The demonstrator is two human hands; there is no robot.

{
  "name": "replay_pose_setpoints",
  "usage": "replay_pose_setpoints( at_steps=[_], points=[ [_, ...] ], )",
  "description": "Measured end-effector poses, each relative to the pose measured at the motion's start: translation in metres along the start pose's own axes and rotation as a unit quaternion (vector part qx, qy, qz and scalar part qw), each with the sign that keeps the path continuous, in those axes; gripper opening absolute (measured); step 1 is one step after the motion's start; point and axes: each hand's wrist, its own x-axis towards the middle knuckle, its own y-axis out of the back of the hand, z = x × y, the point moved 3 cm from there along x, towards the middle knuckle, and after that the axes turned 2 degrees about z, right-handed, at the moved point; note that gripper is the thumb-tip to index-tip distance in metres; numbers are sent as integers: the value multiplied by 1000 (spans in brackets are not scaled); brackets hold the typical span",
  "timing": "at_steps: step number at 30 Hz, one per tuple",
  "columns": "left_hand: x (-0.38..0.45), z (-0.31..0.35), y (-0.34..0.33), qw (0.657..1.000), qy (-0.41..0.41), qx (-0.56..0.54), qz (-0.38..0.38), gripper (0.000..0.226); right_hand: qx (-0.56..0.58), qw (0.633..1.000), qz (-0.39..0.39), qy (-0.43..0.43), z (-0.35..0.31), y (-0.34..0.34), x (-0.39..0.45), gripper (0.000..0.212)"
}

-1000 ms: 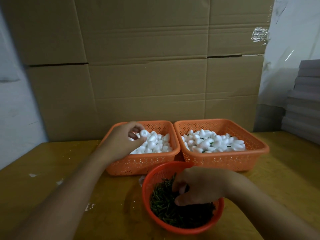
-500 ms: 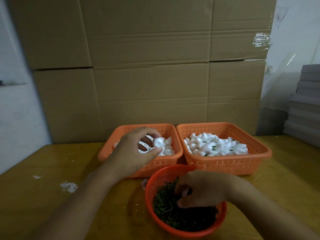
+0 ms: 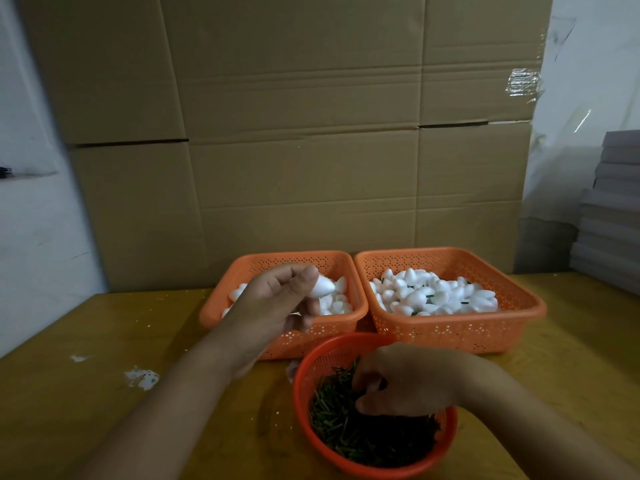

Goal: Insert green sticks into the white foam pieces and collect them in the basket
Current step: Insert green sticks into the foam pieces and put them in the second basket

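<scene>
Foam piece (image 3: 321,286) is pinched between the thumb and fingertips of the left hand (image 3: 277,299), which I hold raised over the near edge of the left rectangular basket (image 3: 287,336); its pointed end faces right, so its long axis runs roughly left to right. My right hand (image 3: 405,379) is curled down into the green sticks (image 3: 360,438) in the round basket (image 3: 446,441); the fingers are closed among them, but I cannot tell whether a single stick is pinched. The coming insertion, as I judge it, turns on one relation: the sticks lie below and to the right of the held piece, near the front edge of the table (image 3: 104,393), and the right hand is the nearer one to them. A stick should be brought up to meet the piece along its long axis. The right rectangular basket (image 3: 450,332), touching the left one at the back of the table, holds foam pieces with green stick ends showing, so I take it as the collecting basket. The table surface is yellow wood with white crumbs near the left edge. Cardboard sheets (image 3: 304,133) stand behind the baskets, and grey boards (image 3: 613,209) are stacked at the right.
</scene>
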Motion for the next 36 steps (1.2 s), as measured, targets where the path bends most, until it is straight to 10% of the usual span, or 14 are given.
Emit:
replay_pose_setpoints(
  at_steps=[23,36],
  points=[
    [-5,4,0,999,0,-7,-38,35,0,1000,-4,4,-1,1,-1,41],
    [-4,0,-11,943,178,-282,-10,34,-18,1000,-8,13,-3,-1,0,46]
  ],
)
